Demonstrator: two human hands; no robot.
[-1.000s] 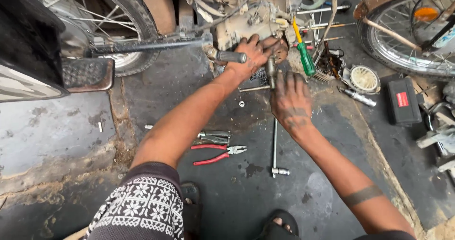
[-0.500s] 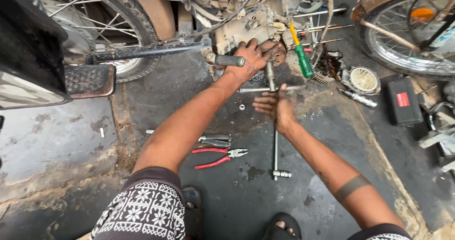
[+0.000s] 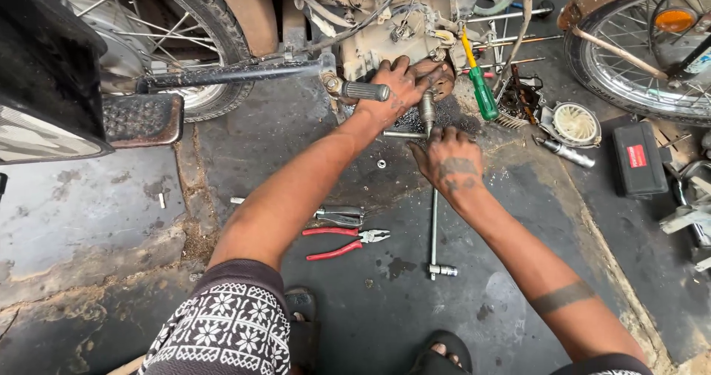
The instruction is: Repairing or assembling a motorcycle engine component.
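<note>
Left hand (image 3: 400, 86) spread on engine case (image 3: 385, 45), right hand (image 3: 452, 160) gripping socket wrench (image 3: 433, 227), open floor (image 3: 89, 219) left

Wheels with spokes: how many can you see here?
2. One spoked wheel is at top left, behind the footrest; the other spoked wheel is at top right. Both are cut off by the frame; more may be hidden.

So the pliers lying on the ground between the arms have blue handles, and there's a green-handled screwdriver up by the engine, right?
Not quite. In the head view the pliers lying on the ground between the arms have red handles, not blue. The green-handled screwdriver up by the engine is as you say.
</note>
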